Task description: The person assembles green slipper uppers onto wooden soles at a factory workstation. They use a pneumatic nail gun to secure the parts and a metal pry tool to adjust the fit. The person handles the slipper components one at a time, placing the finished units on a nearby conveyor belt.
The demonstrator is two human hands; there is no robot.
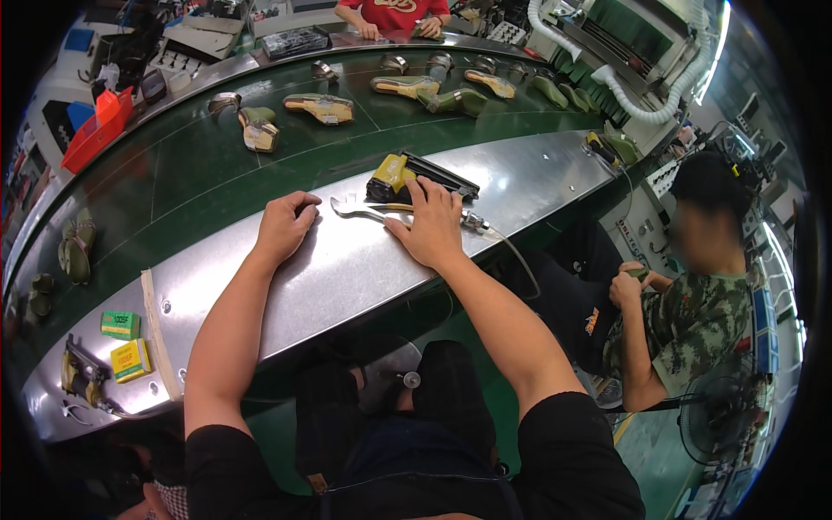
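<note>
My left hand [284, 227] rests on the bare metal worktop [364, 277], fingers curled together with nothing visible in them. Just to its right lies a pair of metal pincers [354, 209], jaws facing left. My right hand [430, 225] covers the pincers' handles, thumb on the near side and fingers draped over the far side; its palm side is hidden. Right beyond those fingertips a yellow and black air stapler [394, 178] lies on its side. A clear air hose [517, 253] runs from a metal fitting [474, 222] beside my right hand.
A green conveyor belt [199, 173] curves past the worktop, carrying shoe lasts [321, 108] and metal rings [325, 71]. At the left are green and yellow boxes [130, 360] and another stapler [82, 373]. A seated co-worker [693, 321] is close on the right; another person stands across the belt.
</note>
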